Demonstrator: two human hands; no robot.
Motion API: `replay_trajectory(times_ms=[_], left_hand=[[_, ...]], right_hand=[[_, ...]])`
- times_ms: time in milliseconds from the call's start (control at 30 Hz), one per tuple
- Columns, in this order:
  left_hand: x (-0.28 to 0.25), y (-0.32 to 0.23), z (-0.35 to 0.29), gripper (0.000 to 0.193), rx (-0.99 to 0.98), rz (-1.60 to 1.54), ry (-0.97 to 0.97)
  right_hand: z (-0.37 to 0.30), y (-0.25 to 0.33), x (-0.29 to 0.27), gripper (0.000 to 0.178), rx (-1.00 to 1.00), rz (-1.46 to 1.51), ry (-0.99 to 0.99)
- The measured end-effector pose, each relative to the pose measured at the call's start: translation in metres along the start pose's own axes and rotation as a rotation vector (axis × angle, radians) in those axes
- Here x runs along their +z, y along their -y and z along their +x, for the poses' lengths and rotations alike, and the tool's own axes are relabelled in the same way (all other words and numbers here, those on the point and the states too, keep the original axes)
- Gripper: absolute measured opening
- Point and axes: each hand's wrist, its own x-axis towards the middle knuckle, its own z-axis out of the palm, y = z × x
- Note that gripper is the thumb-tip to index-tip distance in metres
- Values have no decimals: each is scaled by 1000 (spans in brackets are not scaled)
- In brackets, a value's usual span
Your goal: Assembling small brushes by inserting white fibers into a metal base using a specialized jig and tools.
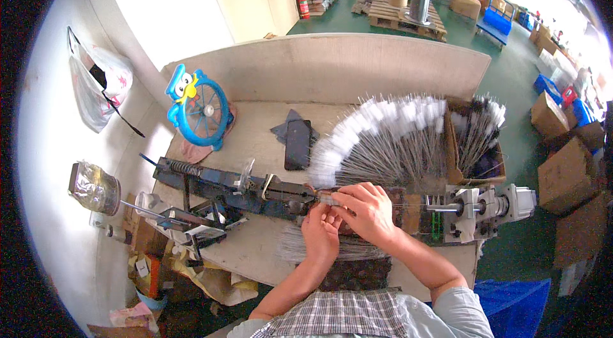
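Observation:
My left hand (pixel 321 231) is closed, fingers curled up against the end of a long black metal rail fixture (pixel 255 192). My right hand (pixel 367 211) reaches over from the right, its fingers pinched together at the same spot. Between the fingertips is a small greyish piece (pixel 328 199), too small and covered to name. Just behind the hands spreads a large heap of thin wire brushes (pixel 383 137) with white bristle tips. A bundle of thin straight wires (pixel 297 243) lies on the near side, beneath my wrists.
A motor-driven shaft unit (pixel 488 207) stands at the bench's right end. A cardboard box (pixel 476 169) holds dark-tipped brushes. A phone (pixel 297 144) and a blue character-shaped fan (pixel 203 111) sit farther back. A raised board (pixel 332 63) edges the bench; cartons (pixel 568 172) stand right.

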Motion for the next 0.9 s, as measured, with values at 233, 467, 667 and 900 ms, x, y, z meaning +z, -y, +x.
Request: replay_trajectory(times_ms=[233, 467, 667, 900], left_hand=[[10, 0, -5, 9, 50, 64, 39], [10, 1, -2, 9, 57, 83, 27], [12, -7, -6, 30, 34, 60, 3], [8, -16, -15, 61, -51, 133, 68]], right_hand=[[-1, -3, 0, 26, -21, -36, -20], [0, -4, -7, 26, -32, -38, -18], [-11, -15, -16, 17, 26, -141, 112], [-20, -8, -24, 14, 15, -103, 108]])
